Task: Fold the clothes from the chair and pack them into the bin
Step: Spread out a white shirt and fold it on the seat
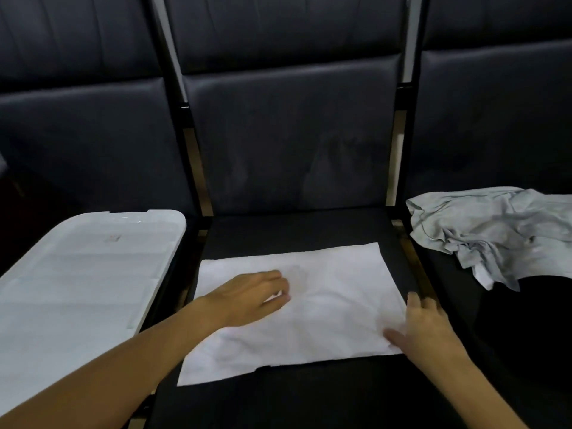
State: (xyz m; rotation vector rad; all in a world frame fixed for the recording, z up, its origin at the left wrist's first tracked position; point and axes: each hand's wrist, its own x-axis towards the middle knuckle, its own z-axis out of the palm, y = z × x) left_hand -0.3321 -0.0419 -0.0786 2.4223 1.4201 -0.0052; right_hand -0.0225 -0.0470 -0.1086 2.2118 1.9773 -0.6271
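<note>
With the flat white rectangular cloth (297, 308) lying on the middle black padded chair seat (297, 226), both hands press it with relaxed open fingers, left hand (253, 294) centre, right hand (425, 326) at its right edge; fold it evenly across, edges aligned.

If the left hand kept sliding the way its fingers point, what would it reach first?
Probably the right hand. The left hand points rightward across the flat white folded cloth; depth is unclear, so it may pass behind it.
</note>
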